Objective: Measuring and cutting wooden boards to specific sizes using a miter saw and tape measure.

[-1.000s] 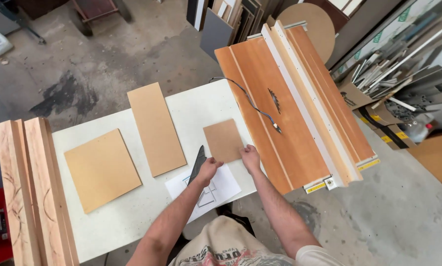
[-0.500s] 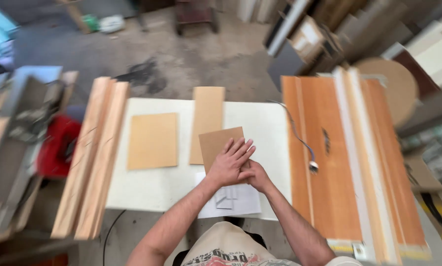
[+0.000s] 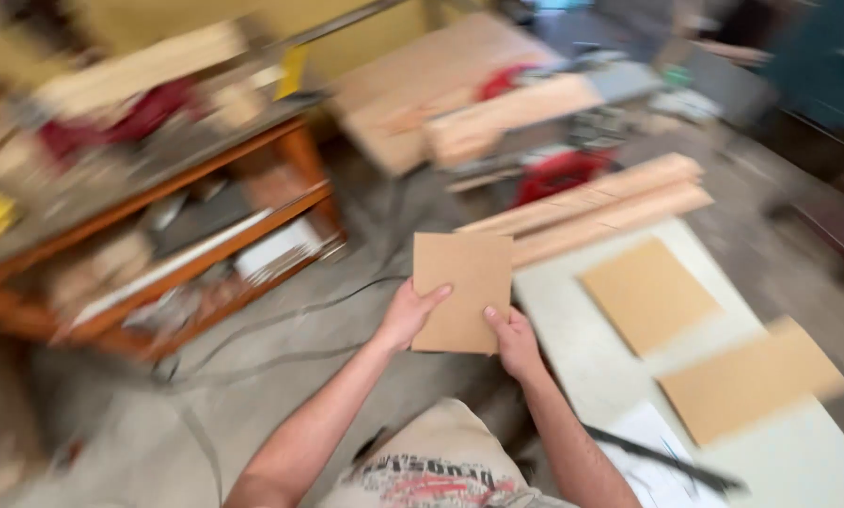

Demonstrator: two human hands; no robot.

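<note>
At far left a blurred orange-framed workbench [image 3: 158, 216] stands with cluttered shelves, and a cable [image 3: 281, 320] runs across the concrete floor [image 3: 93, 442] in front of it. The left hand [image 3: 408, 315] grips the lower left edge of a small brown board [image 3: 464, 287], thumb laid over its face. The right hand [image 3: 514, 341] pinches the board's bottom right corner, thumb on the front. The board is held up, clear of the white tabletop [image 3: 582, 348], just beyond its left edge. Past the board, long wooden strips [image 3: 600, 202] lie along the table's far edge. On the tabletop lie a square tan panel [image 3: 649, 293], then a longer tan panel [image 3: 751, 378] near the right edge. At the near edge sits a sheet of paper [image 3: 652, 470] under a dark flat tool [image 3: 666, 459].
</note>
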